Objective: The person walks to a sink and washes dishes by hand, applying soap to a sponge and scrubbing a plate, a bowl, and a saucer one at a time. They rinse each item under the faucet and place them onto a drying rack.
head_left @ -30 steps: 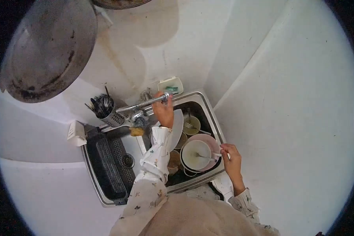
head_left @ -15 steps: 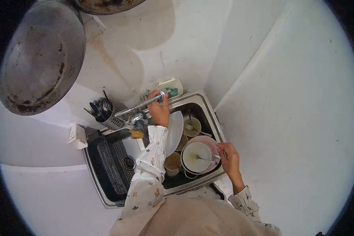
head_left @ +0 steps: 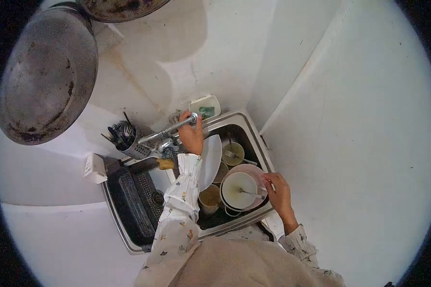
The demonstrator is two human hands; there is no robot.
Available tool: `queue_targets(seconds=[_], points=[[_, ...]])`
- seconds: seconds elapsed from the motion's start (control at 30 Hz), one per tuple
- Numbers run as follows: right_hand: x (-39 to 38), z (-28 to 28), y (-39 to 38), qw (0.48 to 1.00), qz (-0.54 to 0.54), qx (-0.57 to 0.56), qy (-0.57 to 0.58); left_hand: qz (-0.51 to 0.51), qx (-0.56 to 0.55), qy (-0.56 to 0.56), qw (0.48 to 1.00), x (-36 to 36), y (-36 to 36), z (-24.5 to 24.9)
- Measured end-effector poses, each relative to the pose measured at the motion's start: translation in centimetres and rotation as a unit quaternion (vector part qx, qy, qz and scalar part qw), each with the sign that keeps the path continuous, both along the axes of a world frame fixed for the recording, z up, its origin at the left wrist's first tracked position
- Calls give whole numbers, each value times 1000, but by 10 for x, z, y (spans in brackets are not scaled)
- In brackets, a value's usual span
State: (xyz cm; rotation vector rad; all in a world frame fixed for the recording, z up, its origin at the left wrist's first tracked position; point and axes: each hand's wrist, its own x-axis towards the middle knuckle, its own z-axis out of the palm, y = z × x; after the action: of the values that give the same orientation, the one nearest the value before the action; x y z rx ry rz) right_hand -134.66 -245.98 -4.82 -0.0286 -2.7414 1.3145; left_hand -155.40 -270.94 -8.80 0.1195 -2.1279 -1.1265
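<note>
My left hand [head_left: 191, 136] is wrapped around the end of the flexible metal faucet spout [head_left: 165, 133], above the sink's back edge. At the right side of the sink, my right hand [head_left: 279, 195] pinches the rim of a pink bowl [head_left: 256, 173]; its inner fingers are partly hidden. Within the pink bowl sits a white bowl [head_left: 236, 183] of cloudy liquid, a spoon [head_left: 252, 193] leaning in it. A white plate [head_left: 210, 160] stands tilted beside my left forearm. Cups [head_left: 209, 197] and a bowl with a fork [head_left: 231, 154] share the basin.
A metal cutlery holder [head_left: 138, 150] stands behind the sink, near a yellow sponge [head_left: 165, 164]. A white dish with a green piece [head_left: 207, 112] rests at the back. Left lies a dark drainer basin [head_left: 134, 205]. Large pans [head_left: 48, 76] hang at upper left.
The view has shifted slightly. Both hands stay almost in place; a small greenish bit seen by my right fingers earlier no longer shows.
</note>
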Motion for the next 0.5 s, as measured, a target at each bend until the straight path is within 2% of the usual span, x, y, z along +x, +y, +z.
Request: queue_targets(seconds=[0.1,0.4,0.5], points=[[0,-2,1,1000,7,6,22,-9,10,3,1000,1,-1,-1],[1,-1,1,999,-5,-16,-43,-5,1,-13,1000,2,0,-2],[2,-1,1,999,-12,-21,-41,-18,38,-27,999,3,1,0]])
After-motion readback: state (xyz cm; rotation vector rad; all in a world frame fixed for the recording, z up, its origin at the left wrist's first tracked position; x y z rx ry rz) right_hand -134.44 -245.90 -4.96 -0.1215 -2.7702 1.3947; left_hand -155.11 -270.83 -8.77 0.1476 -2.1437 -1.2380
